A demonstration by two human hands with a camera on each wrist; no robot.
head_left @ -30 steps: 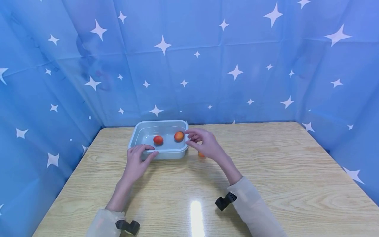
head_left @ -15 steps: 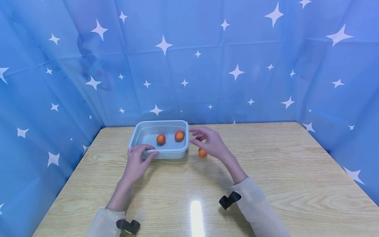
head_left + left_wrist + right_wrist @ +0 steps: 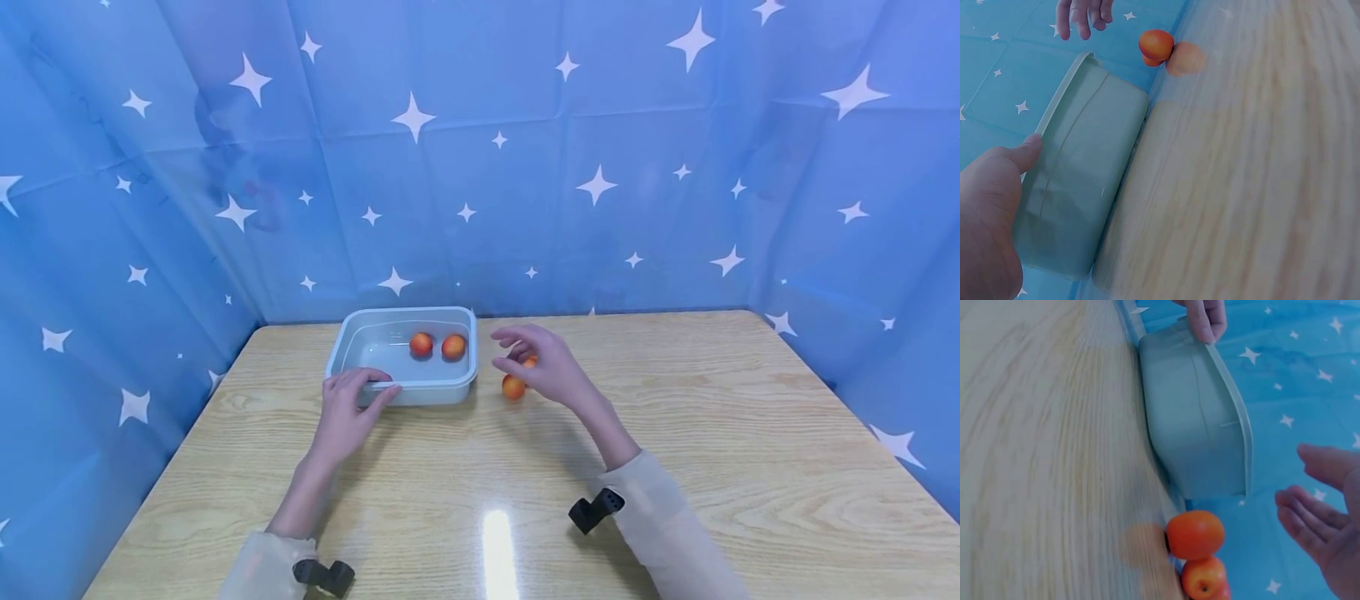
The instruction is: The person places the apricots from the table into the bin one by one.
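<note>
My left hand [image 3: 351, 410] grips the near rim of a pale blue-grey plastic container [image 3: 431, 393], thumb outside and fingers over the edge. Inside it, towards the right end, lie two round orange-red fruits [image 3: 421, 344]. Just right of the container my right hand [image 3: 546, 367] hovers with nothing in it, fingers loosely bent and thumb apart. Under that hand an orange fruit [image 3: 513, 387] sits on the table, with another fruit [image 3: 530, 362] behind it, partly hidden. In the right wrist view, an orange fruit [image 3: 1196, 535] and a redder fruit [image 3: 1204, 578] overlap, with more red at the lower edge.
The wooden table [image 3: 712, 433] extends widely to the right and front. Behind it and at both sides hangs a blue curtain [image 3: 517, 208] with white stars. The container stands near the table's back edge.
My right hand has drawn back to the right, away from the container's rim. One fruit inside has rolled right, close to the other. The table fruits show more. My left hand stays put.
</note>
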